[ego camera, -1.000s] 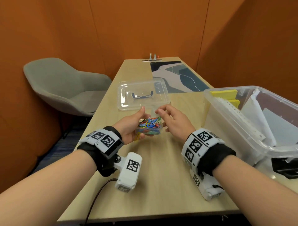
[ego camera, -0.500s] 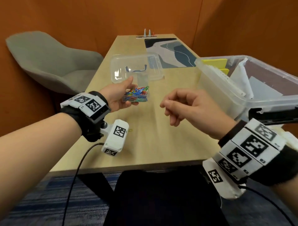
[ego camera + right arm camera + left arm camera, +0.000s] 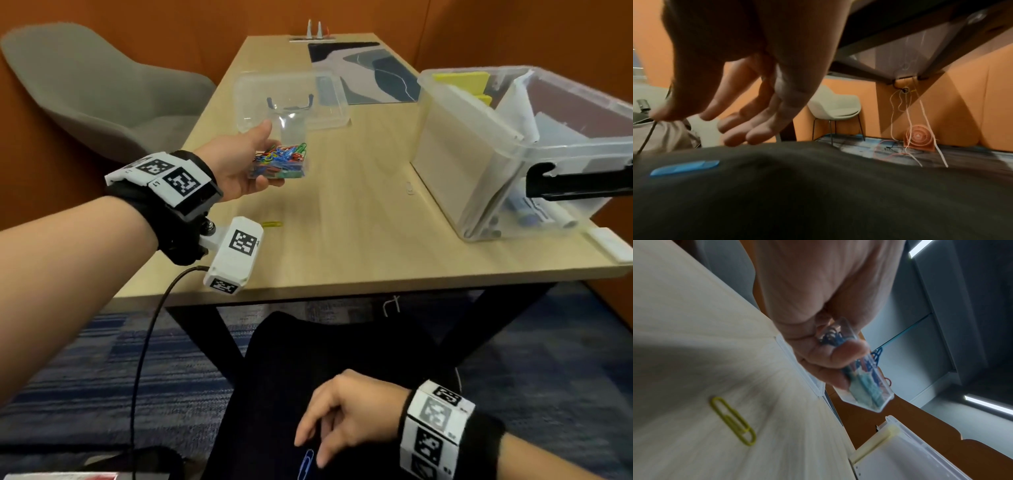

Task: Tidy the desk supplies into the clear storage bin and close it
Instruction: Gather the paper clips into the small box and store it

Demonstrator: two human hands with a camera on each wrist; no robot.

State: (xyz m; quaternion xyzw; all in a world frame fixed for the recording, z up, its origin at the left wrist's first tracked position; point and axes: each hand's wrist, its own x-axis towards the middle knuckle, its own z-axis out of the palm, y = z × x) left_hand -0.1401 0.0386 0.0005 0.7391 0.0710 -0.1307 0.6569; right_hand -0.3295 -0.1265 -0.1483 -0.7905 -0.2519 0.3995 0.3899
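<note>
Two clips lie loose: blue clip (image 3: 306, 460) on the lap, yellow clip (image 3: 272, 224) on the desk (image 3: 342, 240). Left hand (image 3: 236, 164) grips the clip box (image 3: 282, 164); keep it level while the slack, empty right hand (image 3: 346, 411) pinches the blue one.

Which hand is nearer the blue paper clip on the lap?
Right. The right hand hovers just above the blue paper clip on the dark trousers, fingers open. The left hand is up over the table, holding the paper clip box.

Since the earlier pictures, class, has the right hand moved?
Yes. The right hand has dropped from above the desk to below its near edge, fingers open over a blue paper clip.
</note>
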